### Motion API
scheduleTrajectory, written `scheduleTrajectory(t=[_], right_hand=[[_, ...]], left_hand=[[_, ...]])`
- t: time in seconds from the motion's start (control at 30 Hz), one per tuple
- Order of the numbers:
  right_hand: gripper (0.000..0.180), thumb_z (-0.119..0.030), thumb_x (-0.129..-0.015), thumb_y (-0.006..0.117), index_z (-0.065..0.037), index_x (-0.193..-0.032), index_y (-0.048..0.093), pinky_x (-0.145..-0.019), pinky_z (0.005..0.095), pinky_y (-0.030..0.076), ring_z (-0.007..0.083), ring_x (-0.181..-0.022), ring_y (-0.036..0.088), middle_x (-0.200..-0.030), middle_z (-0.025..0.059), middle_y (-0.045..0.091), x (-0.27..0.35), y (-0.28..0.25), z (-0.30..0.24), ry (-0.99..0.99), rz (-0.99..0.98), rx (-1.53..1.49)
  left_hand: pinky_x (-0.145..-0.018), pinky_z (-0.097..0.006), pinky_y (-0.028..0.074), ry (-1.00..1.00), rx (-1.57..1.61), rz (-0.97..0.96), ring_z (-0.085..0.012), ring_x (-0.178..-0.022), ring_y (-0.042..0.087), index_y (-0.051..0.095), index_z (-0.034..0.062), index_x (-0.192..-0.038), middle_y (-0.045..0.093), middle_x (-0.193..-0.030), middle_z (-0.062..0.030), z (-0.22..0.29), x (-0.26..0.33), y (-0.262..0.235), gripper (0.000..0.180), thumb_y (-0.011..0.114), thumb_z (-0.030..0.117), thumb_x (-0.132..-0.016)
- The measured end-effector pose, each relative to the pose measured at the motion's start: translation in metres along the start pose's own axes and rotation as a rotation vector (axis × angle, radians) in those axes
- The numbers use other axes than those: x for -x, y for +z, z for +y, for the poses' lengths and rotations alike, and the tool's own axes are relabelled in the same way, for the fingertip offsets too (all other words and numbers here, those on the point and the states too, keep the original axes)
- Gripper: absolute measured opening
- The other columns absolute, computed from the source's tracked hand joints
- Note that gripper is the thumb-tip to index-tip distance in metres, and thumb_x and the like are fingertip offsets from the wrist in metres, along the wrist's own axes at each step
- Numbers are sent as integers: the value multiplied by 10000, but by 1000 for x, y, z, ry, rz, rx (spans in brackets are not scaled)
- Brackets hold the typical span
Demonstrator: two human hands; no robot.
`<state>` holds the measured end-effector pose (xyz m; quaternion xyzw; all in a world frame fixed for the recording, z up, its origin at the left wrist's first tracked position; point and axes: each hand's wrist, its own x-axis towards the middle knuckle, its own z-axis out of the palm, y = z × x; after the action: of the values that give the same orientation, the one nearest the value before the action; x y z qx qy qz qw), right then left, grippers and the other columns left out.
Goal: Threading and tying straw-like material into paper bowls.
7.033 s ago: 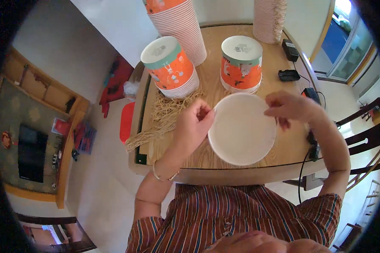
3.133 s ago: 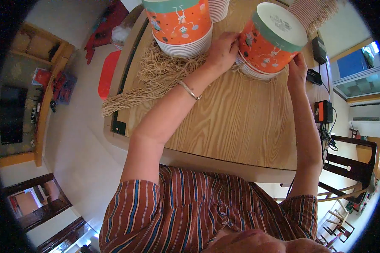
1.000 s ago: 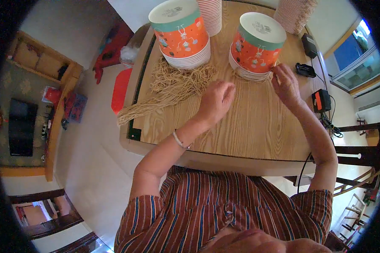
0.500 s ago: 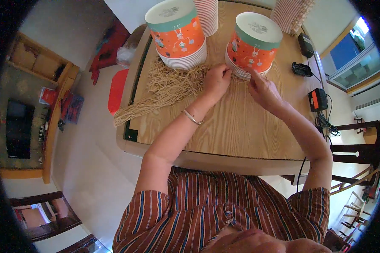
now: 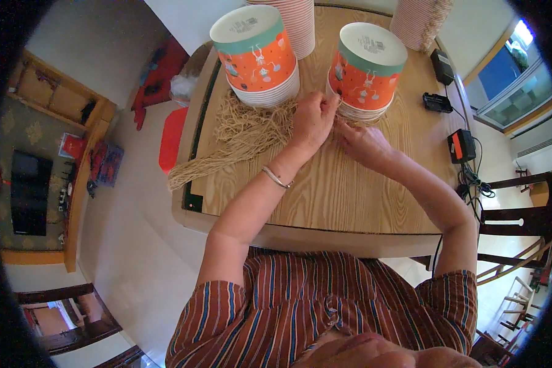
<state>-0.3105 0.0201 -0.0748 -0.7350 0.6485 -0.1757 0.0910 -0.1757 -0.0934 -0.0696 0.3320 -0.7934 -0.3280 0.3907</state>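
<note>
Meeting now, both hands (image 5: 337,126) have closed together on the cords (image 5: 239,132).

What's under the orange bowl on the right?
The right orange bowl sits upside down on a stack of white bowls, whose rims show beneath. Anything inside is hidden.

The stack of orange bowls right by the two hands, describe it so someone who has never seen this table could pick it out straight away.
On the wooden table, two upside-down stacks of orange bowls stand at the far side. The right stack is just beyond the left hand and right hand. The left stack stands by the pile of tan string instead.
</note>
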Motion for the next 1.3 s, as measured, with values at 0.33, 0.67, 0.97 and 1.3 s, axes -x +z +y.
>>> scheduleTrajectory(t=[0.33, 0.67, 0.97, 1.3], right_hand=[[238, -160, -893, 539, -98, -1118, 492, -662, 513, 515, 414, -820, 639, -933, 188, 656, 18, -11, -13, 32, -143, 48], [211, -166, -880, 539, -87, -1075, 522, -684, 503, 542, 391, -854, 655, -967, 157, 657, 24, -30, -19, -66, -283, 98], [263, -208, -920, 535, -61, -1137, 543, -761, 497, 538, 392, -879, 649, -1011, 176, 636, 19, -58, -53, -135, -287, -20], [350, -61, -856, 625, -47, -1196, 538, -802, 436, 520, 346, -953, 617, -1104, 135, 565, -23, -77, -70, -247, 140, -259]], left_hand=[[-686, -398, 506, 101, -30, 40, -310, -758, 659, 673, 14, -910, 680, -841, -160, -25, -2, 11, 185, 643, 193, -876], [-773, -483, 485, 91, -237, -124, -395, -879, 603, 658, -1, -875, 632, -871, -212, -23, -3, 0, 143, 593, 124, -851], [-889, -476, 459, 357, -363, 55, -368, -1018, 567, 607, 30, -1080, 580, -1115, -157, 42, -1, -67, 289, 681, 118, -815], [-1104, -499, 303, 237, -638, 314, -438, -1352, 318, 397, 36, -1389, 298, -1455, -299, 62, -94, -187, 904, 769, 519, -721]])
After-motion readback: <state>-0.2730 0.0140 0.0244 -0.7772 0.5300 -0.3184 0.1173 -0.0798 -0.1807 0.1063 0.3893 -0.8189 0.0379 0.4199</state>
